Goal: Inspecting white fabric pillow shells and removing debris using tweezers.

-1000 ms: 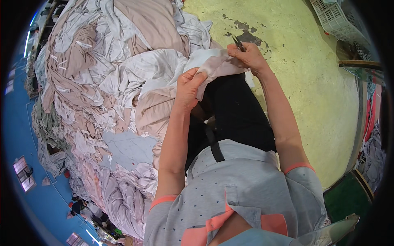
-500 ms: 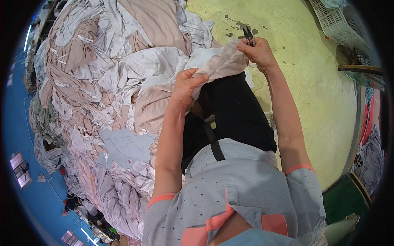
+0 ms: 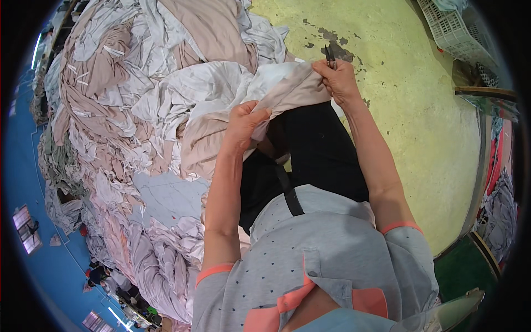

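A beige and white piece of fabric (image 3: 294, 90) is stretched between my hands above my lap. My left hand (image 3: 243, 123) is closed on it, thumb and fingers pinching its near edge. Farther out on the right, my right hand (image 3: 339, 82) pinches the other end of the same fabric. Tucked in that right hand are small thread snips (image 3: 330, 56), their dark pointed blades sticking up past the fingers. From my left hand the cloth hangs down and runs into the pile on the left.
A large heap of beige, white and pinkish fabric (image 3: 127, 105) covers the left side. The yellow floor (image 3: 409, 138) with worn patches lies to the right. At the upper right stands a white plastic crate (image 3: 451, 30); a green-topped surface (image 3: 464, 271) is at the lower right.
My right hand has come slightly down and left with the snips, and my left hand has shifted a little left. The fabric between them now lies wider and flatter.
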`<state>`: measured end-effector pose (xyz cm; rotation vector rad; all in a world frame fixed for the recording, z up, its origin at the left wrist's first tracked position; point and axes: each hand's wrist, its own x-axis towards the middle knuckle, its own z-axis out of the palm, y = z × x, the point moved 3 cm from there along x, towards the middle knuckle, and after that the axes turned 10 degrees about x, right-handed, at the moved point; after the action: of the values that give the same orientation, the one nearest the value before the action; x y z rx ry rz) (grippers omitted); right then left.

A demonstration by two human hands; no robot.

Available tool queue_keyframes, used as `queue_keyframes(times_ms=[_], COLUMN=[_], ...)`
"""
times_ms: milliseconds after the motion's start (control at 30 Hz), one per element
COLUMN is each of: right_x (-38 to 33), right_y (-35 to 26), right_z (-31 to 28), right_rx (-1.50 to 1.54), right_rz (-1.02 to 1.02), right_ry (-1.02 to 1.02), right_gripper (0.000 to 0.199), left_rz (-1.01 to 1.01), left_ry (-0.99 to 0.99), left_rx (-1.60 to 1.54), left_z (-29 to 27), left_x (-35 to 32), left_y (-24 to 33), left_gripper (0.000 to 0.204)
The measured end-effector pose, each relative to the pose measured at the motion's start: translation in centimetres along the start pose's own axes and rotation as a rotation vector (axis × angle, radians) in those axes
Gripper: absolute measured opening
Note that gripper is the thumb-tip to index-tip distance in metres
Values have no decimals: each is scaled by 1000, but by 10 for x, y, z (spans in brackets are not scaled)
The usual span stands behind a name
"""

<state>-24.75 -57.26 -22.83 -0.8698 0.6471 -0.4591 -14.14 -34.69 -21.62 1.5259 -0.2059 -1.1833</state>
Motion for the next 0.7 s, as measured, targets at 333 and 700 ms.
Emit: queue_keyframes(times_ms=[333,700], right_x=[-3,-17], right_y=[-8,-36], right_z=[0,3], right_rx=[-9,-22], right_rz=[-70,-102], right_ry=[-24,-100], right_gripper=[12,12], left_rz=[217,257], left_ry=[25,171], left_rx=[116,410], left_z=[21,49], left_x=[-11,3], left_y=[23,39], left_gripper=[23,36])
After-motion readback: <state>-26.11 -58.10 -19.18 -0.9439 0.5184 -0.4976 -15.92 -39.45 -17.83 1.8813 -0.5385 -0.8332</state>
